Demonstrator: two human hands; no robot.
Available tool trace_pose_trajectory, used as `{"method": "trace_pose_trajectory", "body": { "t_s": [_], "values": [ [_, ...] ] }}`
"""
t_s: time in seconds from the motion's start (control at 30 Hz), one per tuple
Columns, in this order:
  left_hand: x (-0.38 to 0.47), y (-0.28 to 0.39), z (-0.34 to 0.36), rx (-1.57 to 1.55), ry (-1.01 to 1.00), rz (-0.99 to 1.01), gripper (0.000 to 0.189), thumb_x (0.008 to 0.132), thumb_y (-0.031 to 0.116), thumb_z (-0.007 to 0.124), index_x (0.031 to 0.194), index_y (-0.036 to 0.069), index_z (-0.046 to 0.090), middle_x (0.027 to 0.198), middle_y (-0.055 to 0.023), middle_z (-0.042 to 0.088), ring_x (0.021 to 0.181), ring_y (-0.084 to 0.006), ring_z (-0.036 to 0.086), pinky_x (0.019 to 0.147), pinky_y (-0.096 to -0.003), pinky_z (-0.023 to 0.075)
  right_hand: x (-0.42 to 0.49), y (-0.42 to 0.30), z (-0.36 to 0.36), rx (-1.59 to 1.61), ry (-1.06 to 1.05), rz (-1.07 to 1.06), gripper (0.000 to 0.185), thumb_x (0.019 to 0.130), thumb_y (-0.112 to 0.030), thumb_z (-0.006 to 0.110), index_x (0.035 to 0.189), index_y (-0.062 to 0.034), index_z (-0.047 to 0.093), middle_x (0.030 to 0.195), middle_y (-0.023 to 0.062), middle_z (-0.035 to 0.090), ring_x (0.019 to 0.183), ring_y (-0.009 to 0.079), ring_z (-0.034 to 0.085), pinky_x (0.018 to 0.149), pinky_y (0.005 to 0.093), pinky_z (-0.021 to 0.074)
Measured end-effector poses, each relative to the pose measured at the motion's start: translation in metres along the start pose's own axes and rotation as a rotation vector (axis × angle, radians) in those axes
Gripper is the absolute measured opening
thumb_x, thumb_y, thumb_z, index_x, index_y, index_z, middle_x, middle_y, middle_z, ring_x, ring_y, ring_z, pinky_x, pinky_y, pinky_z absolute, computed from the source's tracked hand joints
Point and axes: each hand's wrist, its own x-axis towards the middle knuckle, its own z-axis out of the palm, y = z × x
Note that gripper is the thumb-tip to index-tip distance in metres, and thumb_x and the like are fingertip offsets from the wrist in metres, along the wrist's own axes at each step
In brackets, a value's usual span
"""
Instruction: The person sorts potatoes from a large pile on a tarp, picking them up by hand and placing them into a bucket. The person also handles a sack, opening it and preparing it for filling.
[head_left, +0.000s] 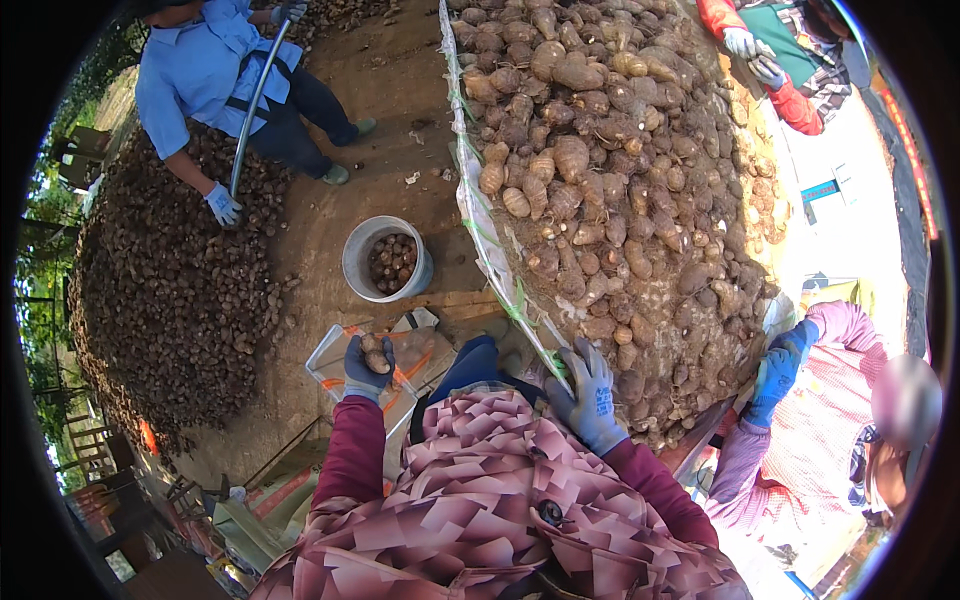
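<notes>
My left hand (367, 367), in a dark glove, is closed around one or two brown taro corms (377, 360), partly hidden by the fingers. It is over an orange-and-clear plastic bag or crate (409, 364) low by my legs. My right hand (589, 397), in a grey-blue glove, lies at the raised table's edge (487, 247), which is wrapped in white sheeting and green twine. Its fingers are spread and nothing shows in them. Just beyond them, a large heap of taro corms (570, 157) covers the table.
A white bucket (427, 274) with small corms stands on the ground ahead. A big heap of small corms (187, 300) spreads at left, where a person in blue (202, 75) holds a metal pole (259, 97). Two gloved co-workers (795, 420) are across the table at right.
</notes>
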Motion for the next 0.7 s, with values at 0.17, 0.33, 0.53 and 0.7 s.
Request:
{"method": "trace_pose_trajectory", "body": {
  "t_s": [0.17, 0.33, 0.53, 0.7],
  "values": [
    [0.036, 0.052, 0.076, 0.467, 0.268, 0.168, 0.069, 0.093, 0.045, 0.077, 0.147, 0.011, 0.054, 0.152, -0.0167, 0.051, 0.133, -0.0421, 0.055, 0.114, -0.0528, 0.0435, -0.003, 0.003, -0.001, 0.003, 0.011, -0.072, 0.062, 0.092, -0.039, 0.074, 0.145, -0.0102, 0.059, 0.155, 0.0255, 0.047, 0.141, 0.0492, 0.045, 0.116, 0.0591, 0.0353],
    [0.018, 0.010, 0.193, 1.074, 0.132, 0.951, 0.075, 0.095, 0.025, 0.078, 0.159, 0.005, 0.043, 0.157, -0.0175, 0.046, 0.137, -0.0359, 0.054, 0.117, -0.0420, 0.0423, 0.032, 0.010, -0.031, -0.056, 0.143, -0.159, 0.062, 0.093, -0.041, 0.074, 0.146, -0.0129, 0.058, 0.154, 0.0213, 0.050, 0.141, 0.0465, 0.047, 0.115, 0.0598, 0.0359],
    [-0.071, -0.140, 0.310, 1.443, -0.562, 1.506, 0.045, 0.091, 0.008, 0.073, 0.134, 0.001, 0.063, 0.133, -0.0197, 0.062, 0.129, -0.0394, 0.058, 0.111, -0.0461, 0.0443, 0.099, 0.032, -0.071, -0.369, 0.323, 0.143, 0.082, 0.086, -0.044, 0.082, 0.155, -0.0137, 0.050, 0.163, 0.0220, 0.040, 0.150, 0.0427, 0.040, 0.120, 0.0607, 0.0325],
    [-0.092, -0.207, 0.348, 1.934, -0.862, 1.316, 0.062, 0.089, 0.023, 0.078, 0.144, 0.005, 0.056, 0.143, -0.0229, 0.057, 0.136, -0.0445, 0.053, 0.115, -0.0519, 0.0418, 0.029, 0.062, -0.078, -0.358, 0.005, 0.034, 0.088, 0.083, -0.045, 0.084, 0.160, -0.0238, 0.044, 0.162, 0.0174, 0.042, 0.147, 0.0416, 0.043, 0.118, 0.0606, 0.0339]
  ]
}}
